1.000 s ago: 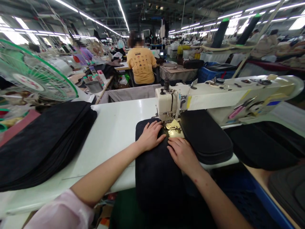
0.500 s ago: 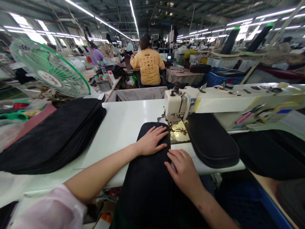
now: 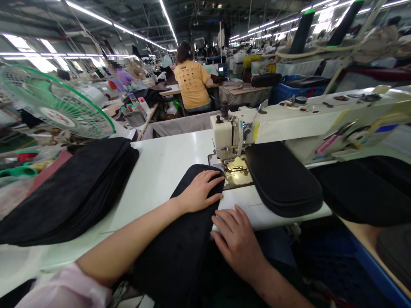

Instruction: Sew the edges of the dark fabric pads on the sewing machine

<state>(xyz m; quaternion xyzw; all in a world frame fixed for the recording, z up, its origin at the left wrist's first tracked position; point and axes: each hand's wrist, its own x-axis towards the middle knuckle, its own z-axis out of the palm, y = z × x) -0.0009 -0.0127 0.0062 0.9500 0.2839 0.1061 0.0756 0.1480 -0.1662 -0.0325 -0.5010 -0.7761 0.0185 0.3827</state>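
A black fabric panel with rounded corners (image 3: 175, 252) lies on the white table and hangs over its front edge towards me. My left hand (image 3: 199, 192) rests flat on its far end, fingers spread, fingertips by the right edge. Beside that edge, lower down, is my right hand (image 3: 239, 241), its fingers bent but apart and the tips at the fabric. Whether those tips press on the cloth or only touch it is hard to see. Just past my left fingertips is the shiny needle plate (image 3: 237, 179) of a cream sewing machine (image 3: 223, 137).
Black panels are stacked at left (image 3: 70, 192); another stack (image 3: 282, 179) sits under the machine arm. More black pieces (image 3: 369, 188) lie at far right, above a blue crate (image 3: 340, 265). A green-rimmed fan (image 3: 58, 102) stands behind. A co-worker in yellow (image 3: 192, 85) sits ahead.
The panel has turned, its near end swinging left, and its far end has come slightly away from the needle area. My right hand has shifted a little left and down. The view has tilted slightly.
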